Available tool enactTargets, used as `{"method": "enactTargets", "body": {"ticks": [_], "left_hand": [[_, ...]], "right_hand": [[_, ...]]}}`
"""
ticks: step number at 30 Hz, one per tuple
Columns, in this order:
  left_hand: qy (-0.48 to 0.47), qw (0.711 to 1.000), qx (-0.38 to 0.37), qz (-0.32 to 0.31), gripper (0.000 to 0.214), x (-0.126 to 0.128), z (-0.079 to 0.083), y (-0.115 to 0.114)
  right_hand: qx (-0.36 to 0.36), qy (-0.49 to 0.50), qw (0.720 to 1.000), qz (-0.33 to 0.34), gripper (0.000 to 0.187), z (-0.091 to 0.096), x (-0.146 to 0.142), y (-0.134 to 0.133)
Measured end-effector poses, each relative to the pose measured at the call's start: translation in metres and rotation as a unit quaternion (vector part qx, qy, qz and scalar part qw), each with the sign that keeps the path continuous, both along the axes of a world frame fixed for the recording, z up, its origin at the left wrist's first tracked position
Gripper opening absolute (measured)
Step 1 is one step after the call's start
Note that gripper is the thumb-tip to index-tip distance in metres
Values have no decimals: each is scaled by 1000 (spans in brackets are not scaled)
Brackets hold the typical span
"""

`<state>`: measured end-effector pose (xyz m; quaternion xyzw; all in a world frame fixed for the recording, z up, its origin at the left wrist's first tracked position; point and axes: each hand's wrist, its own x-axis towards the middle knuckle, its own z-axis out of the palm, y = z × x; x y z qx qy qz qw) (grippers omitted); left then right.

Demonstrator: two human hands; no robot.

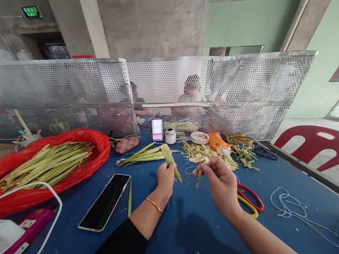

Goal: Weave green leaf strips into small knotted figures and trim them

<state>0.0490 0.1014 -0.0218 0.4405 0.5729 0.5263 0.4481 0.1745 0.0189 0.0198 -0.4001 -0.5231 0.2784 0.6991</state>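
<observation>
My left hand [165, 177] is closed round a folded green leaf cone [170, 160], held just above the blue table [194, 226]. A gold bangle sits on that wrist. My right hand [219, 181] pinches a thin strip of leaf [199, 176] beside the cone. Loose green leaves [144, 155] lie on the table just beyond my left hand. Cut leaf scraps [214, 153] are piled beyond my right hand.
A red bag of long leaves [44, 164] lies at the left. A black phone [105, 201] lies near my left arm, red-and-yellow scissors [250, 200] under my right hand, white string [291, 207] at the right. Other people sit behind a perforated metal screen [167, 92].
</observation>
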Motion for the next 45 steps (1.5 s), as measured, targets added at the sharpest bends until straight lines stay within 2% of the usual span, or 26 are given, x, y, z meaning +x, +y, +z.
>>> {"method": "enactTargets", "body": {"ticks": [3, 6, 10, 13, 16, 18, 21, 24, 27, 30, 36, 45], "left_hand": [[-37, 999, -17, -2, 22, -5, 10, 1], [-67, 998, 0, -20, 26, -5, 30, -5], [-91, 994, 44, -29, 28, -4, 55, -16], [-118, 990, 64, -53, 27, -7, 69, -19], [-154, 984, 55, -74, 25, -14, 79, -18], [-175, 981, 49, -68, 22, -22, 86, -16], [-179, 981, 51, -50, 16, -37, 97, -11], [-169, 982, 49, -72, 10, -51, 105, -6], [-161, 981, 35, -100, 10, -53, 101, -3], [-158, 979, 8, -126, 19, -39, 86, -4], [-136, 977, -41, -158, 38, -11, 54, -12], [-114, 988, -19, -106, 27, -10, 43, -5]], "right_hand": [[-19, 6, 999, -45, 17, -4, 6, 6], [-82, 15, 995, -57, 23, -21, 8, 20], [-164, 1, 986, 40, 27, -47, 0, 33], [-185, -39, 974, 122, 18, -56, -13, 28], [-220, -104, 947, 208, 11, -58, -23, 19], [-235, -126, 936, 230, 12, -58, -25, 16], [-224, -109, 947, 204, 10, -56, -21, 19], [-208, -78, 959, 174, 16, -47, -11, 25], [-201, -34, 963, 175, 26, -35, -2, 26], [-184, -13, 967, 177, 30, -25, 1, 23], [-176, -46, 964, 193, 29, -25, -4, 18], [-181, -110, 958, 196, 21, -29, -8, 17]]}}
